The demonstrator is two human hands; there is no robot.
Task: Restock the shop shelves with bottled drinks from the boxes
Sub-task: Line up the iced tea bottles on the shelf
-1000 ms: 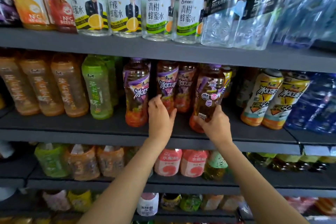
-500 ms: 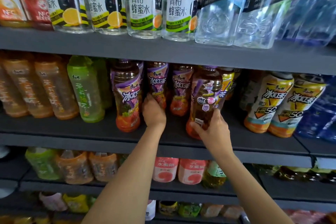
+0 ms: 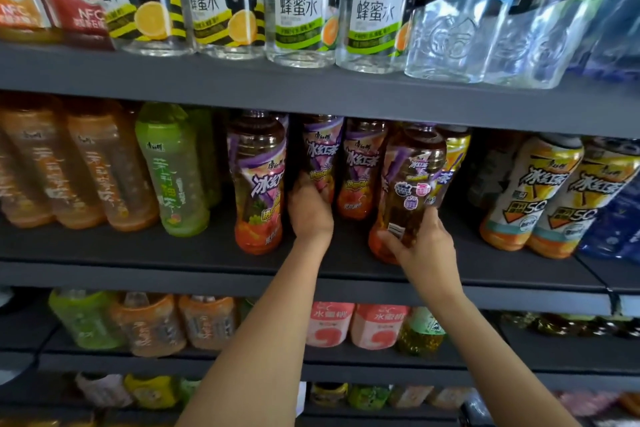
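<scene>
We reach both hands into the middle shelf (image 3: 194, 253), among the purple-labelled iced tea. Our right hand (image 3: 424, 246) grips the tea bottle (image 3: 410, 191) low on its body, thumb across the front near the barcode and fingers curled round the far side; the bottle tilts, its top leaning right, its base at or just above the shelf near the front edge. Our left hand (image 3: 310, 210) is further in, its fingers curled against the lower part of a rear bottle (image 3: 320, 152) that stands upright in the second row; we cannot tell whether they close round it fully. Just left of that hand a front bottle (image 3: 258, 184) of the same tea stands upright. A green bottle (image 3: 171, 166) stands further left, and yellow bottles (image 3: 530, 191) stand to the right. Clear soda bottles (image 3: 460, 21) stand on the shelf above.
</scene>
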